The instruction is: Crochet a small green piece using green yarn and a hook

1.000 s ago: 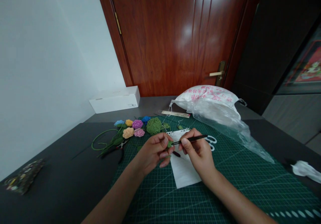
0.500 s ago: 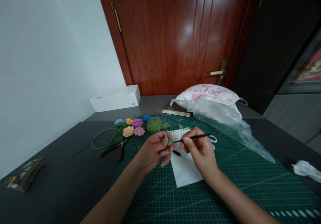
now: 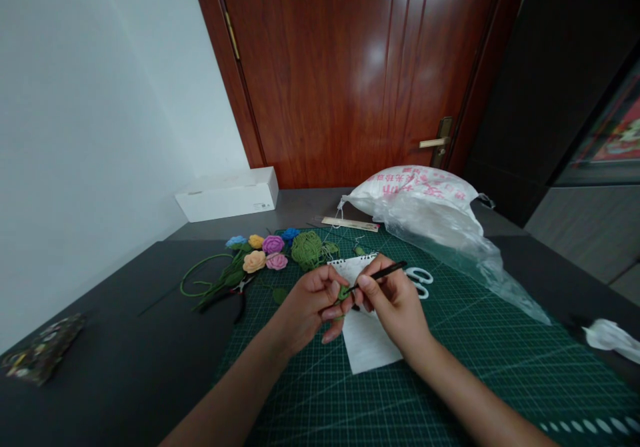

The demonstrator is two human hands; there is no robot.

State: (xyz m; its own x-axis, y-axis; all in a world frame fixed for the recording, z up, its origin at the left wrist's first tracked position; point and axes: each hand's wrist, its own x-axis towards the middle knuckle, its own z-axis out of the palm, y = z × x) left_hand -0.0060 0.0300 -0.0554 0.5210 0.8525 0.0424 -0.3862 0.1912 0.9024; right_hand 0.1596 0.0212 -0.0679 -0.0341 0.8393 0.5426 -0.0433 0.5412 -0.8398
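Observation:
My left hand point(image 3: 319, 300) pinches a small piece of green crochet work point(image 3: 343, 293) between thumb and fingers. A black-handled crochet hook point(image 3: 389, 270) is gripped in my right hand point(image 3: 393, 300), its tip at the green piece. Both hands hover over a spiral-bound sheet of white paper point(image 3: 367, 340). Behind my left hand sits a ball of green yarn point(image 3: 307, 249). White-handled scissors point(image 3: 420, 281) lie just past my right hand, their blades hidden.
Crocheted flowers point(image 3: 255, 261) with green stems lie left, beside black-handled pliers point(image 3: 241, 293). A green cutting mat point(image 3: 480, 367) covers the table's middle. Behind are a white box point(image 3: 230, 195), a wooden ruler-like strip point(image 3: 350, 224) and a big plastic bag point(image 3: 420, 193). A small patterned packet point(image 3: 45, 350) is far left.
The hook has tilted more steeply and its tip has come down to the green piece, with my right hand shifting slightly left. The scissors' handles show more now.

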